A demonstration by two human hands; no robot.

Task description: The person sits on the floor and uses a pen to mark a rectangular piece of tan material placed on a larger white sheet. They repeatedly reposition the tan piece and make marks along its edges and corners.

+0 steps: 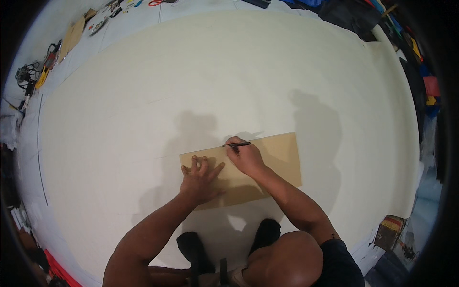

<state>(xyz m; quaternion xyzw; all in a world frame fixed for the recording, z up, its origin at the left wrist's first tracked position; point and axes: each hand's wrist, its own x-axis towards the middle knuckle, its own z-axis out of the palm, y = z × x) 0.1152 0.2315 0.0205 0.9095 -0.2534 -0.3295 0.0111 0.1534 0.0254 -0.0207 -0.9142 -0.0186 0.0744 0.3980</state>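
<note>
A tan rectangular piece of cardboard (282,162) lies slightly tilted on a wide cream sheet (229,71). My left hand (198,181) presses flat on its left part, fingers spread. In my right hand (247,159) is a dark pen (242,144), gripped near the middle of the cardboard's far edge. The pen's tip points left and is at that edge; whether it touches the sheet is too small to tell. Faint lines run across the sheet to the left of the cardboard.
My dark-socked feet (195,246) stand on the sheet just nearer than the cardboard. The sheet's right side curls into a roll (399,124). Tangled cables (27,74) and a cardboard strip (72,39) lie at the far left, red-handled scissors (155,3) at the far edge.
</note>
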